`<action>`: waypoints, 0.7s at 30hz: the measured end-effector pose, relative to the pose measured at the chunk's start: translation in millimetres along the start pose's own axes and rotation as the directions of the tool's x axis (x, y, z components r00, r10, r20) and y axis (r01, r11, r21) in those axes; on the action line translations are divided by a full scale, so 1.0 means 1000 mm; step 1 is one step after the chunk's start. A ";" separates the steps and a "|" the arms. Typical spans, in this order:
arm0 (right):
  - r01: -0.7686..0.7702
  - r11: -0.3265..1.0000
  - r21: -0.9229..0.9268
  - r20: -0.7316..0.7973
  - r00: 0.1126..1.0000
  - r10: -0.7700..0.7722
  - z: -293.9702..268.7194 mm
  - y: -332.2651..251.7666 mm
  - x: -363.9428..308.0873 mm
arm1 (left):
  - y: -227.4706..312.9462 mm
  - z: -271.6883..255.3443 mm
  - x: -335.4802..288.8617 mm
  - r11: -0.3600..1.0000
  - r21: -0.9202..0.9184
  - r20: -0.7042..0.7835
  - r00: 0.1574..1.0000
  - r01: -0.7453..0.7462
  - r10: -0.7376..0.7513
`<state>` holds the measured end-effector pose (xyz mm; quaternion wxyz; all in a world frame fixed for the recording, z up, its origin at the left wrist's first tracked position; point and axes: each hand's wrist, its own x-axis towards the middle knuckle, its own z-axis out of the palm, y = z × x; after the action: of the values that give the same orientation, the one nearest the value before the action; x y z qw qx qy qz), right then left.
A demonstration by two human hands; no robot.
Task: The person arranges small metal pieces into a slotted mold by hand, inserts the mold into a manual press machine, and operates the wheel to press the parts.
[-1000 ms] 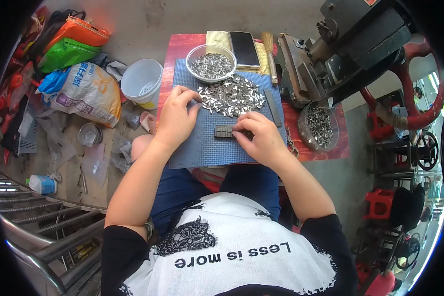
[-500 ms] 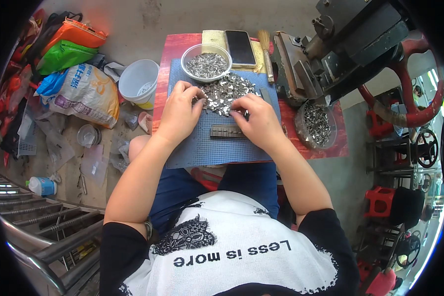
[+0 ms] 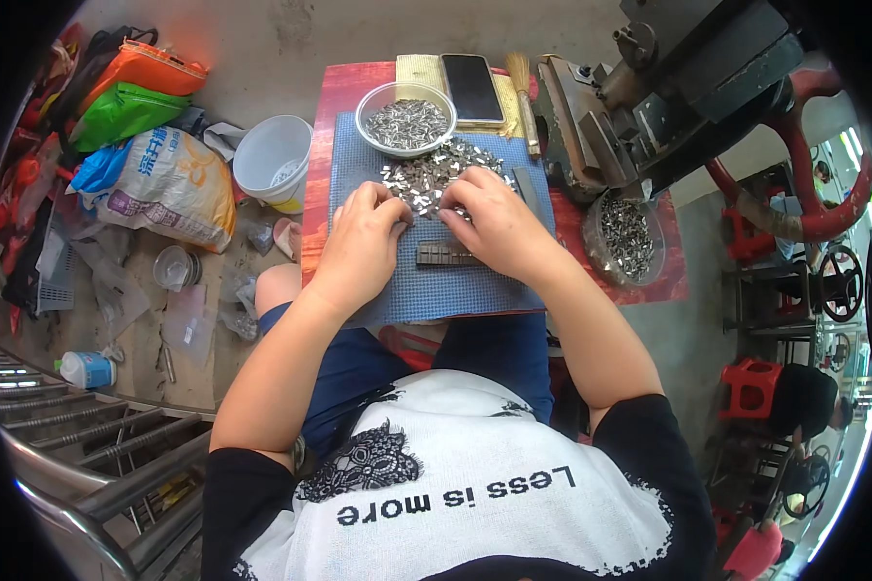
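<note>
A heap of small metal pieces (image 3: 426, 184) lies on a blue ribbed mat (image 3: 407, 295) over a red table. At the heap's near left edge is my left hand (image 3: 366, 237), fingers curled in toward the thumb; whatever the fingertips hold is too small to make out. My right hand (image 3: 499, 223) bends over the near right side of the heap, thumb and fingers drawn together at the pieces, their tips partly hidden. Just below the heap rests a dark slotted metal block (image 3: 444, 254), its right end covered by my right hand. Behind the heap stands a clear bowl (image 3: 362, 121) of shiny metal pins.
A phone (image 3: 473, 89) and a straw brush (image 3: 521, 97) lie at the table's back. To the right are a heavy press (image 3: 639, 107) with a red wheel and a clear tub (image 3: 591, 237) of metal pieces. A white bucket (image 3: 271, 160) stands left of the table.
My left hand has moved slightly nearer to me and to the right. My right hand has shifted a little left, and its fingers have drawn in closer over the heap.
</note>
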<state>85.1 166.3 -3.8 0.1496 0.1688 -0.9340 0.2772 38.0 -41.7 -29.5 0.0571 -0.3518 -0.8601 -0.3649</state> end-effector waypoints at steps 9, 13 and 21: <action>-0.030 0.999 -0.037 0.056 0.998 0.032 0.000 -0.004 -0.011 | 0.001 0.000 0.003 0.999 0.009 0.013 0.999 0.040 -0.040; -0.005 0.993 0.118 0.031 1.000 0.002 -0.007 -0.017 -0.017 | -0.001 -0.007 0.000 0.978 -0.181 0.087 0.992 0.104 -0.089; 0.064 0.998 -0.029 0.054 0.997 -0.063 0.005 -0.023 -0.029 | 0.007 -0.013 -0.001 0.967 -0.227 0.240 0.969 0.119 -0.063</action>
<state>119.3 151.9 -8.2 0.1358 0.2035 -0.9359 0.2535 40.9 -47.2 -16.1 -0.1029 -0.3560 -0.8259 -0.4249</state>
